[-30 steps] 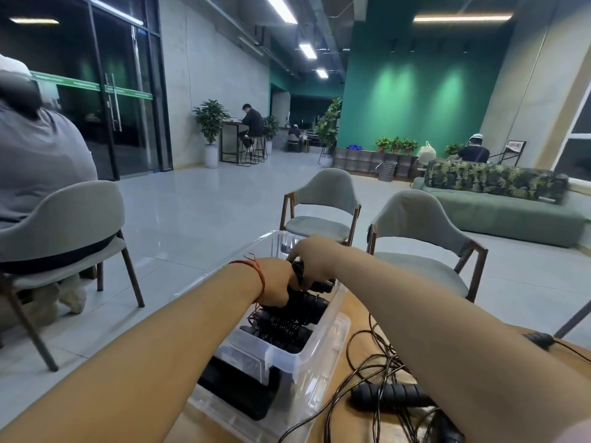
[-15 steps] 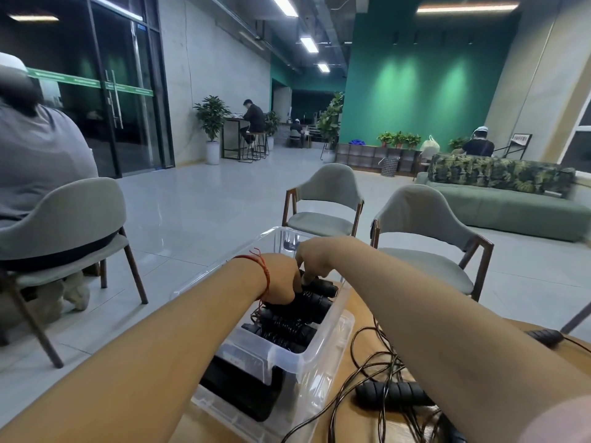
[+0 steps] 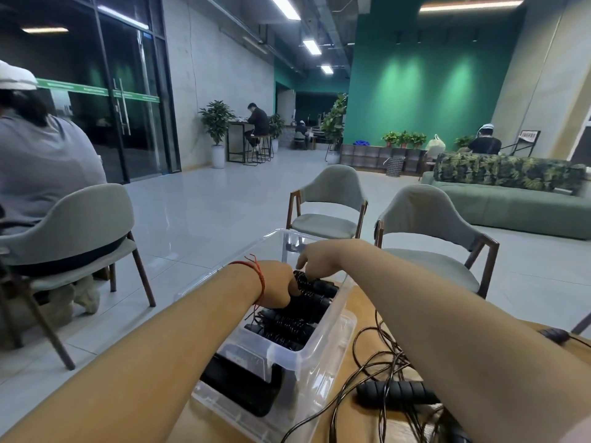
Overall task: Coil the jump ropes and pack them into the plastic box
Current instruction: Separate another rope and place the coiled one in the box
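Two bare forearms reach forward over a wooden desk (image 3: 364,306). Nearest, on the right side, loose jump ropes (image 3: 388,362) lie on the desk as a tangle of thin dark cords, and one black handle (image 3: 396,391) lies among them, just beside the right forearm. To the left of the tangle stands the clear plastic box (image 3: 319,353), with no lid on it. It rests on another clear plastic piece with something black in it; what this is, I cannot tell. Inside the box, coiled jump ropes (image 3: 284,327) lie side by side in black bundles.

At the far end of this row, both hands meet on the top bundle (image 3: 319,286). The left hand (image 3: 275,289), with a red string (image 3: 260,282) on its wrist, holds this bundle: the thumb is curled on it, so the grip is closed. The right hand (image 3: 319,260) has its fingers bent down onto the same bundle, but I cannot tell if its grip pinches it.

Beyond the desk stand two grey chairs (image 3: 329,199), and farther away a green sofa (image 3: 511,206).
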Demonstrator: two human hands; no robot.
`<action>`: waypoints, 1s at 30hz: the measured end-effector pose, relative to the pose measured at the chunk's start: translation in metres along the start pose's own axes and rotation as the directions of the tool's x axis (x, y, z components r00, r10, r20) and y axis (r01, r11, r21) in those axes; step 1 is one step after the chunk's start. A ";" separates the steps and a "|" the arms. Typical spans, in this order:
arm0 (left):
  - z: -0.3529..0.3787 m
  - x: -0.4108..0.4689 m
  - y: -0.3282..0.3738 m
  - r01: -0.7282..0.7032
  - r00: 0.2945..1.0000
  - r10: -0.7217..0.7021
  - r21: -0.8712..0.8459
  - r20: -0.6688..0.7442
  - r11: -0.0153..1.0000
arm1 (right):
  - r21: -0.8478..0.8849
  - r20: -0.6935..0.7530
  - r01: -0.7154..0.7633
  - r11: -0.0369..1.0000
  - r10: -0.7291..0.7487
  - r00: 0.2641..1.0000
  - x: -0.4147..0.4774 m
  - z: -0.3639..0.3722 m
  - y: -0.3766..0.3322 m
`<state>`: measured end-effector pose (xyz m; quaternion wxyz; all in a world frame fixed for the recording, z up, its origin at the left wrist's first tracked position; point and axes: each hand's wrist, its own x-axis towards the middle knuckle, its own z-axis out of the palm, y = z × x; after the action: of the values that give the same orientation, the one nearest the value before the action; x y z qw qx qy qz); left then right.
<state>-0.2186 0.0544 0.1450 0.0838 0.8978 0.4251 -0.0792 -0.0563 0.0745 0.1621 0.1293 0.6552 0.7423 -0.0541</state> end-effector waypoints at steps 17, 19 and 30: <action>-0.028 -0.003 0.020 -0.035 0.977 0.032 -0.009 -0.211 0.999 | 0.006 -0.267 0.009 1.000 -0.007 0.964 -0.078 -0.030 0.025; -0.035 -0.002 0.032 -0.055 0.971 0.061 0.032 -0.233 0.998 | 0.056 -0.268 0.008 0.998 0.007 0.963 -0.092 -0.034 0.034; -0.055 0.015 0.115 -0.140 0.927 0.187 0.162 -0.325 0.977 | 0.077 -0.232 -0.144 0.987 0.159 0.960 -0.158 -0.014 0.103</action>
<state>-0.1158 0.0054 0.2052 -0.0453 0.9339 0.3502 0.0549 0.0609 -0.0595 0.2265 0.0237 0.7154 0.6982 0.0125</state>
